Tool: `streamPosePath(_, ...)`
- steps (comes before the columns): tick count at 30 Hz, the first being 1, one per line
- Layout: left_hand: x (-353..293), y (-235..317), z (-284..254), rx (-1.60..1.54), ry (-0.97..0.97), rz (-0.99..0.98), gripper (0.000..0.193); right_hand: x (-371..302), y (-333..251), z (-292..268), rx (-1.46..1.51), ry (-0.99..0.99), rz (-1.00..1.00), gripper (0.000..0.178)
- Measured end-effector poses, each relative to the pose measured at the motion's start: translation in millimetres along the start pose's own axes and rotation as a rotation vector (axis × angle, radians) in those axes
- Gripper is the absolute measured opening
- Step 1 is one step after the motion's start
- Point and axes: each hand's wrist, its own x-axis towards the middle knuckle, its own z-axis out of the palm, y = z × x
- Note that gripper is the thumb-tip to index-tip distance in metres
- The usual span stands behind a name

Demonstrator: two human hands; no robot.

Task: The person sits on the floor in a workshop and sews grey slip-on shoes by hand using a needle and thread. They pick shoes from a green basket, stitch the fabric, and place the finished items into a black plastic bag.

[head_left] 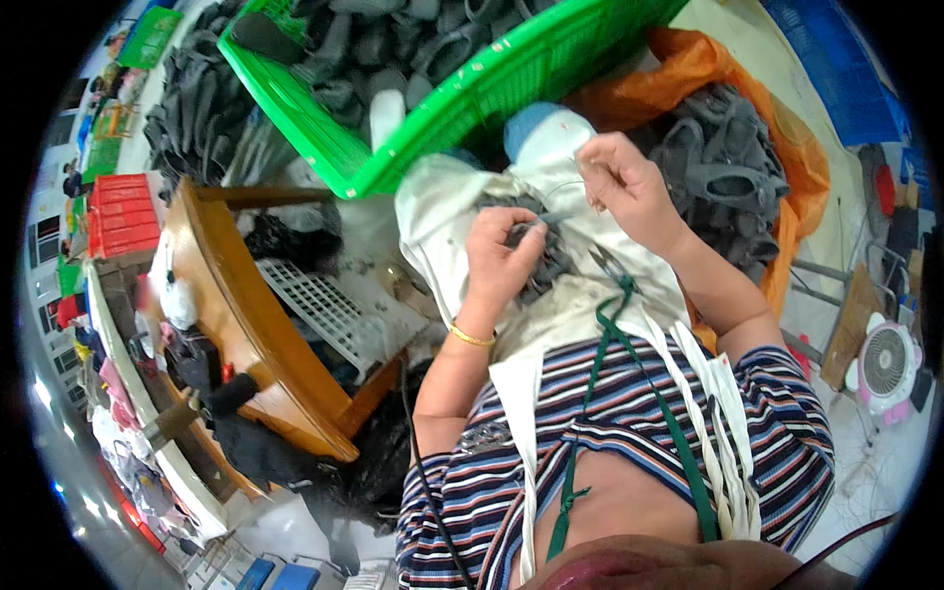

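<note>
My left hand (503,254) is closed on a dark grey shoe upper (551,264), which rests on the white cloth (442,211) over my lap. Part of that piece is hidden under the fingers. To its right and a little higher, my right hand (629,187) is raised with thumb and fingers pinched together. A thin thread (564,183) shows beside these fingertips; whether a needle is there is too small to tell. Between my forearms, small metal thread snips (602,260) lie on the cloth, tied to a green cord (614,315) from around my neck.
Beyond my knees stands a green plastic basket (433,128) full of dark grey shoe pieces. An orange sack (801,162) at the right holds more grey uppers (728,182). Left of me is a wooden table frame (236,324); a white fan (883,364) stands at far right.
</note>
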Motion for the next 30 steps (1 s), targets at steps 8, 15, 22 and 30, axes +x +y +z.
streamPosePath(8,55,30,-11,-0.343,-0.242,-0.178,0.014,4,9,-4,-0.367,-0.108,-0.201,0.026)
streamPosePath(15,144,63,-52,-0.352,-0.348,-0.041,0.018,13,19,-16,-0.170,0.036,-0.142,0.021)
streamPosePath(22,281,2,-83,-0.102,-0.264,-0.107,0.018,11,29,-1,-0.562,0.179,-0.292,0.020)
streamPosePath(30,346,-23,-9,0.282,-0.390,0.103,0.030,-6,13,10,-0.517,0.212,-0.416,0.018)
